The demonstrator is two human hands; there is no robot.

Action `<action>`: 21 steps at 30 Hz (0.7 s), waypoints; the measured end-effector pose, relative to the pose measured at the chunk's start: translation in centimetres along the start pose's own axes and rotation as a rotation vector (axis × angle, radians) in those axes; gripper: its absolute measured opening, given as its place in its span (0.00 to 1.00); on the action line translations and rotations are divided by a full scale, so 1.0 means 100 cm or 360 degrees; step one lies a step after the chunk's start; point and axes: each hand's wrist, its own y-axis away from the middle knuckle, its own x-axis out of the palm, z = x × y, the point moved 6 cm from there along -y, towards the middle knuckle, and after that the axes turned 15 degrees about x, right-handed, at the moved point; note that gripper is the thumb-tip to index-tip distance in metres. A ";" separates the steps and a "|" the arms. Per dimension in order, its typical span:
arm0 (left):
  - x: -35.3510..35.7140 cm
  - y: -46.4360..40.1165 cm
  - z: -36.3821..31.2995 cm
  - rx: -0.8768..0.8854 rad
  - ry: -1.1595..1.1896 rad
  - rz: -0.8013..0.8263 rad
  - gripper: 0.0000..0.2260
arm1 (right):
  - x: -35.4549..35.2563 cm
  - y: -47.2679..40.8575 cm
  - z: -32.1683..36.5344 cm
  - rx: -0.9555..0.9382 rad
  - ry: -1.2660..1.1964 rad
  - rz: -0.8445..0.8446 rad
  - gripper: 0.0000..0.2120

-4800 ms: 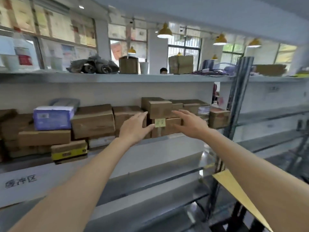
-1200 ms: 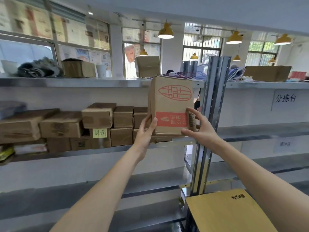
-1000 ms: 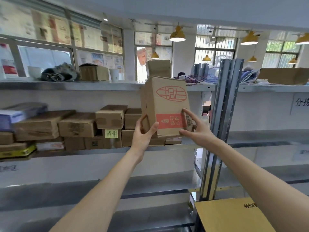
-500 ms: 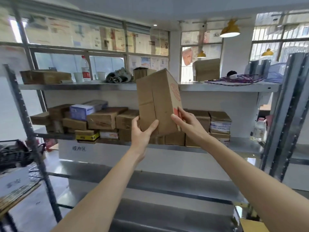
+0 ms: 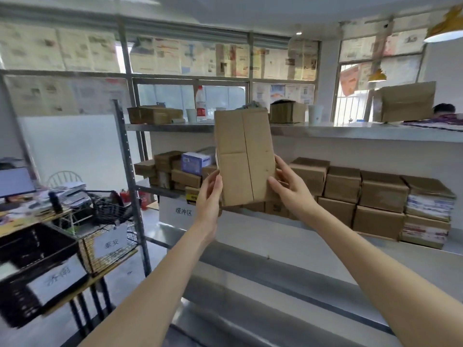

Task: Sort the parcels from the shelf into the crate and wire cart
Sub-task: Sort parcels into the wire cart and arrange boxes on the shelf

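- The black crate point(image 5: 37, 249) with a paper label sits low and well to the left of the left hand, on a wooden surface point(image 5: 110, 267); the wire cart point(image 5: 110, 234), also labelled, stands just beside it, a little nearer. Judging by those labels, the parcel's destination decides which one takes it, so read the parcel's markings first.
- The left hand point(image 5: 209, 196) presses the parcel's lower left edge, thumb on the front, fingers hidden behind. A firmer hold would come from sliding it under the bottom corner.
- The parcel point(image 5: 244, 156), a tall brown carton, stands upright in the air between the two hands, clear of the shelf point(image 5: 325, 236) behind it. The plain taped face is towards the camera; no label shows on this side, so it probably needs turning.
- The right hand point(image 5: 288, 189) grasps the lower right edge, thumb in front, fingers curled round the side. Keep both hands low and squeezing inward during the swing left.
- Stacked cartons point(image 5: 383, 191) fill the shelf to the right of the right hand.
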 end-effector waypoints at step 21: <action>-0.422 -0.097 -0.049 0.0275 -0.0653 -0.0473 0.35 | 0.415 -0.127 0.077 0.0096 0.0124 0.0554 0.38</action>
